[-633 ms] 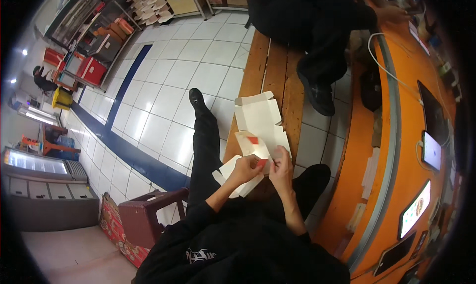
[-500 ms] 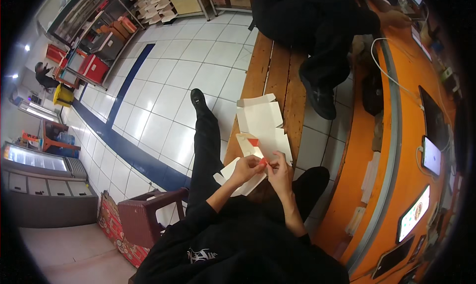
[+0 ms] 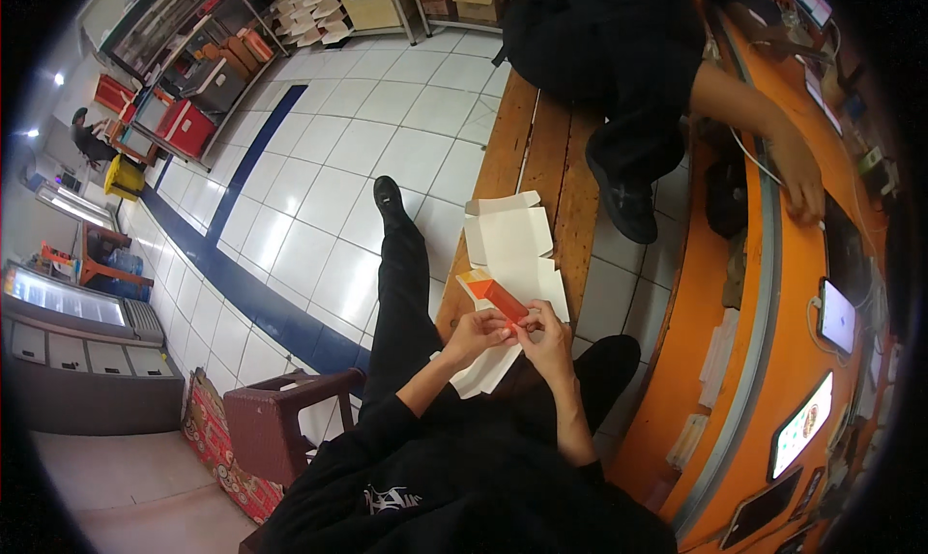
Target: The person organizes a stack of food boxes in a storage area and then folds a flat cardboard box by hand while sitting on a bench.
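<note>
A small orange-red card carton (image 3: 505, 301), partly folded, is held up over my lap. Its far end shows a pale yellow flap. My left hand (image 3: 478, 335) pinches its near end from the left. Against the same end, on the right, my right hand (image 3: 547, 335) closes its thumb and fingers. The fingers hide the carton's near edge. Beneath my hands, an unfolded white cardboard box blank (image 3: 517, 233) lies open on the wooden bench, its near part reaching under my wrists.
A co-worker sits farther along the wooden bench (image 3: 498, 172), one hand (image 3: 800, 182) over the orange counter (image 3: 764, 380). Phones and tablets (image 3: 802, 423) lie on the counter. A brown plastic stool (image 3: 266, 433) stands at my left. Shelving with a red cooler (image 3: 186, 127) is at the far left.
The carton has turned, so its orange-red outer side now shows instead of mostly its pale face. The co-worker's arm has reached farther over the counter, toward me.
</note>
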A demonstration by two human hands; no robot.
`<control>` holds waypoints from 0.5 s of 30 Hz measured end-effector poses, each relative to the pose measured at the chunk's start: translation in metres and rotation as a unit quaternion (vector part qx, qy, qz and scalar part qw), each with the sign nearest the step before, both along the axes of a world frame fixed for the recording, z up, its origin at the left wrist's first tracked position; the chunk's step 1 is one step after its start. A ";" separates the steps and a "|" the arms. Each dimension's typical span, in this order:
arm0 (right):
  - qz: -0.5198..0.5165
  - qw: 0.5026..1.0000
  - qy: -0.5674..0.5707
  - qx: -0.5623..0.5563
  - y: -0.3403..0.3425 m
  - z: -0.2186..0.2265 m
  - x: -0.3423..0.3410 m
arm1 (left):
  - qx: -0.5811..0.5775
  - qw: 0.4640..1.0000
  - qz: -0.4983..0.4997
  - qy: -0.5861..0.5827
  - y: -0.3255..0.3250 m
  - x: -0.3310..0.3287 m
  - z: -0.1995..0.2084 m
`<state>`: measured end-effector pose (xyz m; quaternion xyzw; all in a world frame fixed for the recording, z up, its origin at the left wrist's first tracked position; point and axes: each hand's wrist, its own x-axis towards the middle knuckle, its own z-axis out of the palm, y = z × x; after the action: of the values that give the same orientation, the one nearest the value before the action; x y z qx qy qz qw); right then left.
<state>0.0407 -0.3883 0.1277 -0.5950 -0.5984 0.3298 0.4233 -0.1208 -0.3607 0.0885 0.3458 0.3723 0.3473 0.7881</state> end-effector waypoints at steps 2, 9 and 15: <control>0.004 1.000 0.008 0.005 0.001 0.001 0.000 | -0.007 1.000 0.001 0.002 0.000 -0.001 0.000; 0.109 0.993 -0.053 0.006 0.005 0.005 0.005 | -0.004 0.999 -0.007 0.042 -0.004 -0.005 -0.001; 0.120 0.990 -0.070 0.035 -0.003 -0.003 0.004 | 0.012 0.998 0.006 0.062 -0.003 -0.002 0.009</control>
<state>0.0449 -0.3916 0.1247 -0.5254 -0.7048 0.3145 0.3582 -0.1227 -0.3638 0.0971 0.3739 0.4187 0.3339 0.7572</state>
